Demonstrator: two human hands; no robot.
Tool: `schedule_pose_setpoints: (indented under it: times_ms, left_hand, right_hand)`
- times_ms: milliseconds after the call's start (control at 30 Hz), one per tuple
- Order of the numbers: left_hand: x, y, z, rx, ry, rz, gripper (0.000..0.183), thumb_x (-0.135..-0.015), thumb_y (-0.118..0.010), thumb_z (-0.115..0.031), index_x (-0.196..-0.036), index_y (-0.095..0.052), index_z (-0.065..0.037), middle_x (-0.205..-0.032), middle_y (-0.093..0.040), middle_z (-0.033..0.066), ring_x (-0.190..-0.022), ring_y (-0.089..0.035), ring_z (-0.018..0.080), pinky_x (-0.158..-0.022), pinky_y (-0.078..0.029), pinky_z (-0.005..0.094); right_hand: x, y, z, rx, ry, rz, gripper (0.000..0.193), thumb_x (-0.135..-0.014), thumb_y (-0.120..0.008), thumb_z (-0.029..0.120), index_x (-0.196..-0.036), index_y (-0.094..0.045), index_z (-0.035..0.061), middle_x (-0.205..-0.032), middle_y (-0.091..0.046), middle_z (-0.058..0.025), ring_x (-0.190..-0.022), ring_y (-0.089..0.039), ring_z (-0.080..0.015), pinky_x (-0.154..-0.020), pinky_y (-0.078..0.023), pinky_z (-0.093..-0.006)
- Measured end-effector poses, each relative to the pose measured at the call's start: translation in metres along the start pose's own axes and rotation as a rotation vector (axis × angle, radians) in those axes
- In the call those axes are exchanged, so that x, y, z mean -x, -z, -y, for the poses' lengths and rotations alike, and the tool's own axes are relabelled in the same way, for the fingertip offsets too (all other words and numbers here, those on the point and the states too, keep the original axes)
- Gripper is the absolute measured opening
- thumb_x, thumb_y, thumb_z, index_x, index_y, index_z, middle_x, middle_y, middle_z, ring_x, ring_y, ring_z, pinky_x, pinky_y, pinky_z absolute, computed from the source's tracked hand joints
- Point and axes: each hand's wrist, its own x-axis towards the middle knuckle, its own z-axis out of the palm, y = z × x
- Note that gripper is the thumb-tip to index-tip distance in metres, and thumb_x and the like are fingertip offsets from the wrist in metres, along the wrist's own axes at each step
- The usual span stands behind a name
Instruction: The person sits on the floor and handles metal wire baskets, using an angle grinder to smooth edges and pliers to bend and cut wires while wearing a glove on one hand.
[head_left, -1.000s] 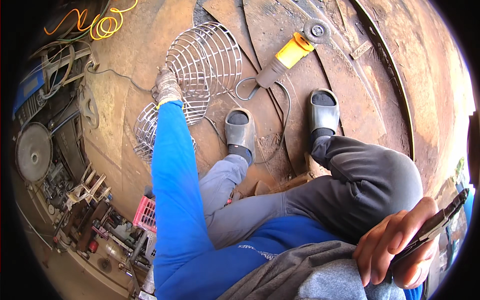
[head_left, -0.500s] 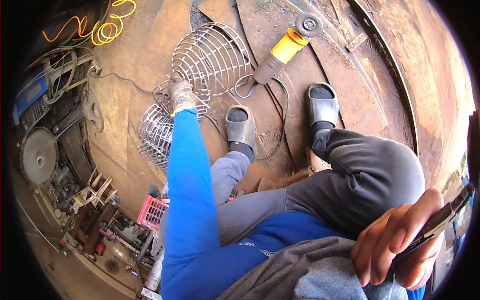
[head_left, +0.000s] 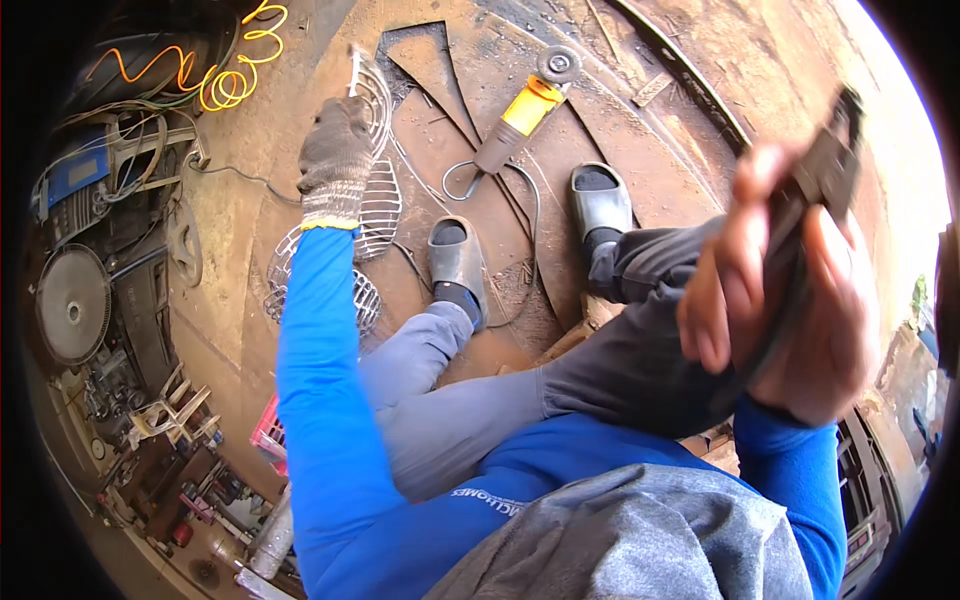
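Note:
My left hand (head_left: 335, 150), in a grey work glove with a blue sleeve behind it, grips a round wire fan guard (head_left: 375, 195) and holds it tilted up on edge over the rusty metal floor. A second wire guard (head_left: 355, 300) lies flat below it, partly hidden by my left arm. My bare right hand (head_left: 785, 290) is raised close to the camera at the right, closed around a dark flat handheld object (head_left: 825, 165). My knees are bent, with grey sandals on both feet.
A yellow-bodied angle grinder (head_left: 525, 115) with its cable lies on cut steel plates beyond my feet. Orange coiled wire (head_left: 225, 70) sits at the top left. A circular saw blade (head_left: 70, 305), machine parts and a pink crate (head_left: 265, 435) crowd the left side.
My left hand has lifted the wire guard from flat on the floor to standing on edge. My right hand rose from the lower right to near the camera with the dark object.

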Motion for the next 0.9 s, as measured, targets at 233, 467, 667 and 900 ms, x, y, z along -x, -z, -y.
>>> schedule_pose_setpoints:
  times_ms: [233, 467, 667, 900]
  left_hand:
    - [0.047, 0.08, -0.047, 0.217, -0.662, 0.183, 0.031, -0.086, -0.049, -0.002, -0.112, -0.065, -0.007, -0.102, -0.071, 0.0143, -0.091, -0.069, 0.0294, -0.08, -0.053, 0.0389]
    - [0.081, 0.067, -0.167, 0.22, -1.084, 0.003, 0.023, -0.086, -0.054, -0.006, -0.104, -0.068, -0.007, -0.098, -0.071, 0.015, -0.092, -0.069, 0.0328, -0.082, -0.053, 0.0394]
    - [0.17, 0.048, -0.216, 0.023, -1.315, -0.141, 0.018, -0.092, -0.051, -0.012, -0.1, -0.066, -0.015, -0.096, -0.068, 0.0109, -0.088, -0.07, 0.0287, -0.076, -0.057, 0.0444]
    - [0.227, -0.074, -0.189, -0.125, -1.596, 0.282, 0.021, -0.09, -0.057, -0.016, -0.104, -0.072, -0.015, -0.104, -0.072, 0.0087, -0.095, -0.071, 0.0284, -0.078, -0.058, 0.0429]
  right_hand:
    - [0.014, 0.014, -0.002, 0.034, 0.221, 0.052, 0.037, -0.102, -0.045, 0.029, -0.116, -0.054, -0.0043, -0.08, -0.059, -0.0079, -0.062, -0.058, -0.0202, -0.059, -0.05, -0.0343]
    - [0.036, 0.052, 0.0, 0.062, 0.058, -0.228, 0.029, -0.094, -0.06, 0.027, -0.107, -0.056, 0.0018, -0.078, -0.061, -0.0074, -0.065, -0.062, -0.0211, -0.061, -0.054, -0.0363]
    - [0.15, 0.047, 0.034, 0.043, 0.239, -0.209, 0.034, -0.095, -0.059, 0.031, -0.113, -0.055, 0.0029, -0.078, -0.059, -0.0037, -0.065, -0.06, -0.0206, -0.061, -0.051, -0.0364]
    - [0.126, 0.065, 0.018, 0.136, 0.15, -0.292, 0.033, -0.102, -0.047, 0.028, -0.115, -0.054, -0.001, -0.082, -0.061, -0.0054, -0.062, -0.061, -0.0188, -0.058, -0.052, -0.0342]
